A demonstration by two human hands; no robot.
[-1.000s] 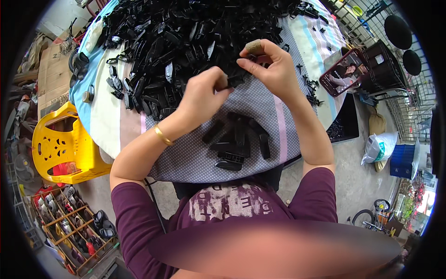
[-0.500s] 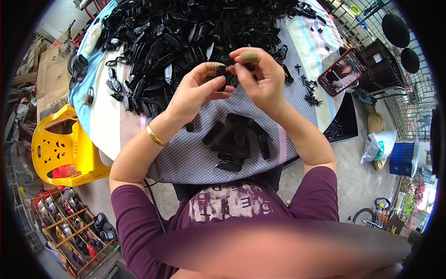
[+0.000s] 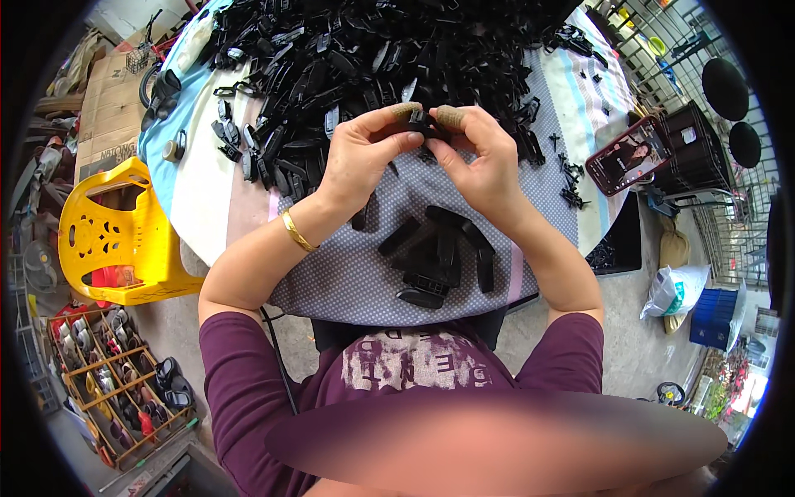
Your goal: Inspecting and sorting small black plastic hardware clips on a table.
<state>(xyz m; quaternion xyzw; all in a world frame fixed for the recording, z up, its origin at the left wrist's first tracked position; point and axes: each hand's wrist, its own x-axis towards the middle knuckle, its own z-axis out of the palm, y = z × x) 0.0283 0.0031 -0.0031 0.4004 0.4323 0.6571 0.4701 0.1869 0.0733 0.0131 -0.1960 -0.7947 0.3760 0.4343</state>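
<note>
Cloth-covered table (image 3: 348, 282) w/ black plastic parts (image 3: 348, 58), phone (image 3: 627, 154)

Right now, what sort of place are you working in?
Likely an informal outdoor or home workshop for hand assembly: a cloth-covered table heaped with black plastic clips, a yellow plastic chair on bare concrete, and a crate of parts.

The person wears a dark plum short-sleeved top whose sleeves end above the elbows, leaving the forearms bare, with a faded pale print across the chest. A thin gold bangle (image 3: 296, 231) circles the left wrist, just behind the left hand (image 3: 358, 161). Tan, woven-looking finger cots cap one fingertip of each hand, the left hand's cot (image 3: 405, 110) and the right hand's (image 3: 489, 157) cot (image 3: 450, 117) both lying farther from the bangle than the knuckles.
</note>
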